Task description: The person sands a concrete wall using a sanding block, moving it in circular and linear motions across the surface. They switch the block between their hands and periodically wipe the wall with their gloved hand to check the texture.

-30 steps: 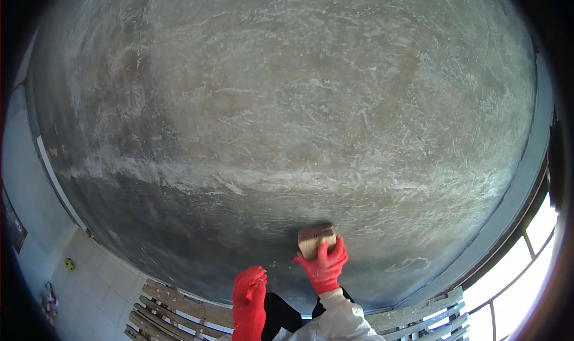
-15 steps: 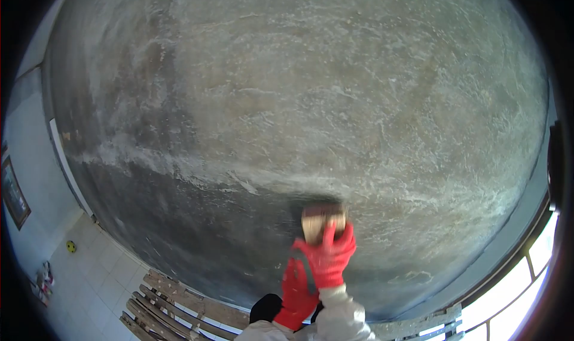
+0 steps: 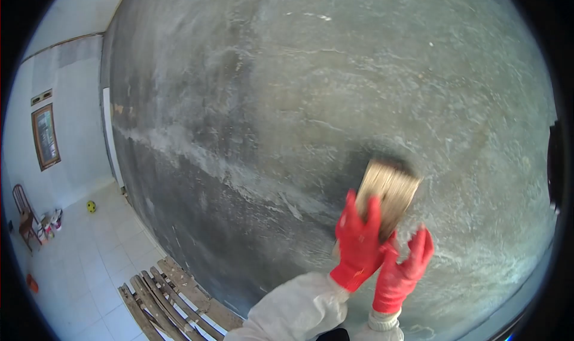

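Note:
A wooden block, blurred by motion and flat like a plasterer's float, lies against a grey plastered wall. My left hand, in a red glove, grips its lower left part with fingers stretched up over the face. Right beside it is my right hand, also red-gloved, at the block's lower end. Its fingers are spread apart and point upward, and the thumb side overlaps the left glove. A pale streak of rough plaster crosses the wall to the left of both hands.
Below left stands a slatted wooden platform. Farther off, a tiled floor holds a yellow ball and a wooden chair. A framed window-like panel is on the far white wall. A dark object shows at the right edge.
The block and both gloves have moved up and right along the wall. The right hand has come off the block's face and the left now grips it. My view has swung left.

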A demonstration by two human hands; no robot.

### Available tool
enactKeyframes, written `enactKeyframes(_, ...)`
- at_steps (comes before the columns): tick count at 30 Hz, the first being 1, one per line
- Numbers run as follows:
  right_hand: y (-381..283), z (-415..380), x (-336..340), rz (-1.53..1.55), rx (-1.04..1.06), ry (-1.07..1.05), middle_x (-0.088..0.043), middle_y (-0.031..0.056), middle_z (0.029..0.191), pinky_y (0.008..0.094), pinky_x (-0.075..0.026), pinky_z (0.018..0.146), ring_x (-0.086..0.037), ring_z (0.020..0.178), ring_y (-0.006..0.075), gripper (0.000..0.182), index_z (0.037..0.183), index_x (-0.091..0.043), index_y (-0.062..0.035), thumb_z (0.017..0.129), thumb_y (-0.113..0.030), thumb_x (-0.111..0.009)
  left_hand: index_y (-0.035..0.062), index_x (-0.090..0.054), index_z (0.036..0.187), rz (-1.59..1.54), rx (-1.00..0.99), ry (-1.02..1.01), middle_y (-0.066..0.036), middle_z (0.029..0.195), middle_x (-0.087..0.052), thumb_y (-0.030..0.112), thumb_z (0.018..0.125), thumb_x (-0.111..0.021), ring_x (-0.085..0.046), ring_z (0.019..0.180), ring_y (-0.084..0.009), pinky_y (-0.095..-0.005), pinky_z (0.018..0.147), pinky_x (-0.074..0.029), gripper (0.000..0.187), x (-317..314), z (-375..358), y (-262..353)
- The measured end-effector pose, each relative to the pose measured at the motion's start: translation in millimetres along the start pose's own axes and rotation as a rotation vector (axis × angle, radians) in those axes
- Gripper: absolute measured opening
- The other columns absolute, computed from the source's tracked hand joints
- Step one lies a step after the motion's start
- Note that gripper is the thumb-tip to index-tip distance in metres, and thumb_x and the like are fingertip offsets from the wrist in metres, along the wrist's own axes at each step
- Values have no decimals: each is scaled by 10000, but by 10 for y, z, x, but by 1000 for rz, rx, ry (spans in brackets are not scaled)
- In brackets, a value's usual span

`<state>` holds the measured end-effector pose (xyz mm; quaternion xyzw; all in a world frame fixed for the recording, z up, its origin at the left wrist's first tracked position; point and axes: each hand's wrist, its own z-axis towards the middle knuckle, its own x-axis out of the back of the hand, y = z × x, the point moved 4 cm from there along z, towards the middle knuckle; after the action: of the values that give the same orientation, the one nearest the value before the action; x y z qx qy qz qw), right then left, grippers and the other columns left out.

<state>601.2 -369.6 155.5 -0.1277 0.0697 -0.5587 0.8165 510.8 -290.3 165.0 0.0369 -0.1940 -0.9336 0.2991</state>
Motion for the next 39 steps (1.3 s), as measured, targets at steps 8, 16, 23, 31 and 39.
enactKeyframes(8,569,-749,240,95,-219,-40,-511,154,1229,336,-482,771,-531,959,247,553,1327,-530,-59,789,65,-548,198,-494,1327,-6,-45,-92,-365,1362,-358,323,659,-811,-506,1107,-502,-534,856,-445,750,7,-680,-277)
enactKeyframes(16,421,-958,630,8,-197,-221,-564,232,1190,424,-503,827,-579,983,359,282,1188,-584,-2,919,-86,-579,246,-369,1417,31,-44,-108,-371,1386,-331,328,663,-832,-485,1134,-514,-549,856,-432,888,135,-1410,-753)
enactKeyframes(23,330,-837,643,48,-304,-135,-588,211,1137,351,-513,762,-597,921,300,241,1134,-609,13,899,-40,-602,199,-420,1392,-8,-96,127,-372,1425,-268,288,696,-810,-452,1166,-530,-559,905,-413,803,437,474,-574)
enactKeyframes(31,285,-1165,501,75,-203,-271,-596,221,1143,362,-513,775,-591,983,340,246,1134,-600,30,898,-38,-610,254,-377,1384,85,-10,-105,-373,1423,-270,315,670,-849,-455,1176,-527,-572,874,-445,859,500,-1801,-1551)
enactKeyframes(39,154,-972,389,58,-257,-238,-601,207,1135,379,-501,800,-584,978,319,256,1152,-607,27,904,-35,-593,228,-456,1362,100,-155,30,-361,1429,-272,300,683,-818,-465,1155,-527,-546,896,-436,773,708,587,-1056)
